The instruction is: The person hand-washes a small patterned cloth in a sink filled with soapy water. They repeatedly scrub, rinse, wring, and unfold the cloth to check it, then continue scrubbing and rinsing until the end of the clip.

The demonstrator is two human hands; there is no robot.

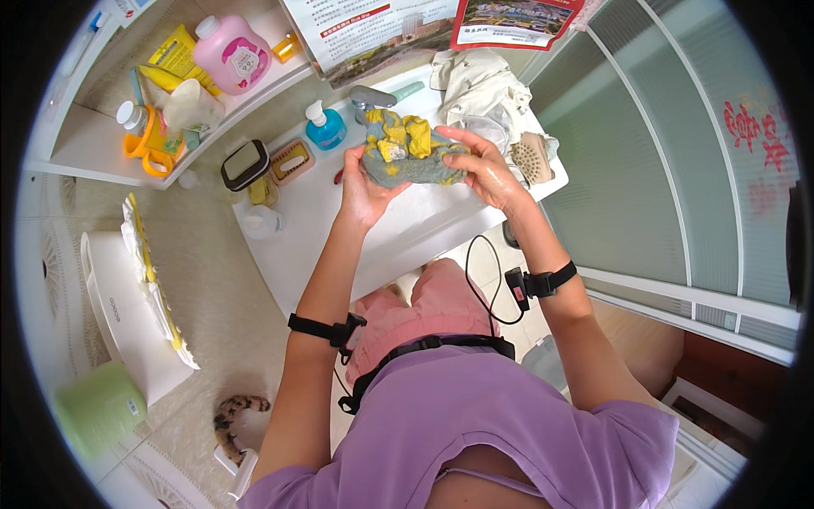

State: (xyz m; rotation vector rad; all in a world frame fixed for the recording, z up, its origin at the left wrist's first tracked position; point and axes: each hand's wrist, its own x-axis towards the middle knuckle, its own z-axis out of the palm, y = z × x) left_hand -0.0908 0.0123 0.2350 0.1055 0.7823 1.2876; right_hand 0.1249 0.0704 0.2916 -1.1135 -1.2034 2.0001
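A bunched, wet-looking grey cloth with yellow patches (413, 167) is held up between both hands over the white washbasin counter (305, 248). My left hand (369, 191) grips its left end, with the thumb up along the side. My right hand (486, 167) holds its right end; the skin looks wet. Behind the cloth stands a grey metal faucet (372, 97), partly hidden. To its left is a blue pump bottle (325, 127) with a white head. The basin bowl is largely hidden by the hands and cloth.
Pale clothes (480, 89) and a beige dotted item (533, 158) lie at the counter's right. At left are a soap box (292, 160), a black-rimmed container (245, 165) and a clear bottle (262, 223). A shelf (254, 95) holds a pink bottle (232, 54). A glass sliding door (623, 159) stands right.
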